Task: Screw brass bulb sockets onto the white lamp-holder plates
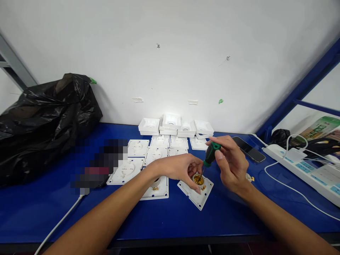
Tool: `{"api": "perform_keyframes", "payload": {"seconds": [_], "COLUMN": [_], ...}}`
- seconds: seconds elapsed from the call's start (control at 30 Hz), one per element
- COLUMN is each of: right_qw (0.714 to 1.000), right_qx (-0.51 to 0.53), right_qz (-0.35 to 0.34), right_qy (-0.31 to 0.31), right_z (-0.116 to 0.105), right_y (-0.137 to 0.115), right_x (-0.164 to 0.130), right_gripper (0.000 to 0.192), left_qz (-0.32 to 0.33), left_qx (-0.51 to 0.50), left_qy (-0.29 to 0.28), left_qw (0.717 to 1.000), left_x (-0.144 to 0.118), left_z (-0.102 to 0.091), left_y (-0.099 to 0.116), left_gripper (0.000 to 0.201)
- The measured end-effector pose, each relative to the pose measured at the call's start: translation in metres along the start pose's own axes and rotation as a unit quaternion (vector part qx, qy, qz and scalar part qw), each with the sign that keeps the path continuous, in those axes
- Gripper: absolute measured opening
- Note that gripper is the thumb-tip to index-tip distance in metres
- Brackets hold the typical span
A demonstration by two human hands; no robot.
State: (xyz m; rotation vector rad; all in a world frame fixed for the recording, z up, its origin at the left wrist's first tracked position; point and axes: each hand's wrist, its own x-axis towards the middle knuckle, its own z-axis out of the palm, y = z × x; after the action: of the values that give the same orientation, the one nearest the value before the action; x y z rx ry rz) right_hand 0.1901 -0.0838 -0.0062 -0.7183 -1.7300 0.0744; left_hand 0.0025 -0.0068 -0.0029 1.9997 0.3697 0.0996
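Right hand (230, 163) clamps screwdriver (209, 157), shaft tilted down-left into brass socket (198, 180); left hand (183, 167) pinches white plate (196, 194) just left.

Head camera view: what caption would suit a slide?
Right hand drives a green screwdriver into a white lamp holder steadied by the left hand.

No legible text, not even on the printed box (322, 128).

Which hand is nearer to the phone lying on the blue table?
Right. The right hand, gripping the screwdriver, is just left of the phone; the left hand is farther left.
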Motion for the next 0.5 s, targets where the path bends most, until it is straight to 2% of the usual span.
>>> {"api": "perform_keyframes", "payload": {"seconds": [0.1,0.27,0.37,0.5], "right_qw": [1.000,0.991,0.988,0.986], "right_qx": [0.000,-0.043,-0.062,-0.036], "right_qz": [-0.025,-0.060,-0.079,-0.079], "right_qy": [0.016,0.115,0.119,0.139], "right_z": [0.001,0.007,0.011,0.014], "right_y": [0.003,0.007,0.007,0.008], "right_x": [-0.001,0.007,0.018,0.025], "right_gripper": [0.038,0.026,0.020,0.022], "left_qz": [0.006,0.018,0.007,-0.002], "left_qx": [0.002,0.007,0.017,0.010], "left_qy": [-0.005,-0.012,-0.008,-0.008], "left_qw": [1.000,1.000,1.000,1.000], "left_x": [-0.001,-0.001,-0.001,-0.001], "left_z": [-0.001,-0.001,-0.001,-0.001], "left_y": [0.001,0.002,0.002,0.002], "left_gripper": [0.046,0.046,0.047,0.048]}}
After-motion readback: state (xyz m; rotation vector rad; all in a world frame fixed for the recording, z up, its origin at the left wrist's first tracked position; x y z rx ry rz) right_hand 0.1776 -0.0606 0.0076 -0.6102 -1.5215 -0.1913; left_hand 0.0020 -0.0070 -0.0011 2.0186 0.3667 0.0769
